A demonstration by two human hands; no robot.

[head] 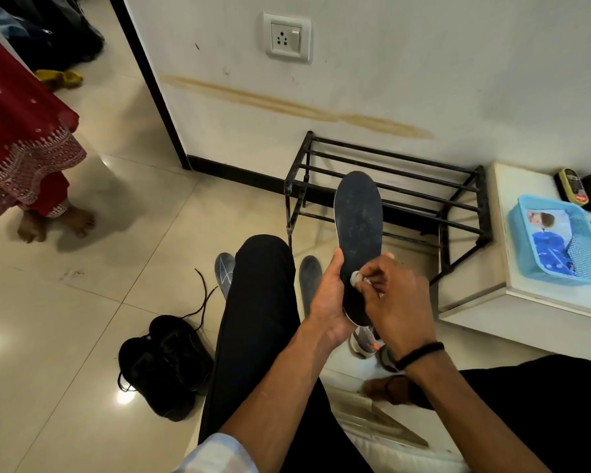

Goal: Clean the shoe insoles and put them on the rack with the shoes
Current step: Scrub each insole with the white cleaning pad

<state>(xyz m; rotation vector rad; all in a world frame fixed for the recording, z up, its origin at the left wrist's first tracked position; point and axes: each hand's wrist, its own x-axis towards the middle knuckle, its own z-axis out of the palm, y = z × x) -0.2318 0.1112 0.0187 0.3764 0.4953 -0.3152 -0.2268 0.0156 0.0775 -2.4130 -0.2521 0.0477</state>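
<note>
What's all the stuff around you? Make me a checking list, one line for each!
Surface: glossy tiled floor, bare in places.
Job's things: dark insole held upright; two more insoles on the floor; black shoes by the leg; rack with nothing on its bars.
Clutter: blue basket and shoe polish tin on a white ledge.
Grippers: left hand grips the insole; right hand presses a small wipe on it.
Cables: nothing seen; loose laces only.
Surroundings: wall socket, stained wall, barefoot bystander.
</note>
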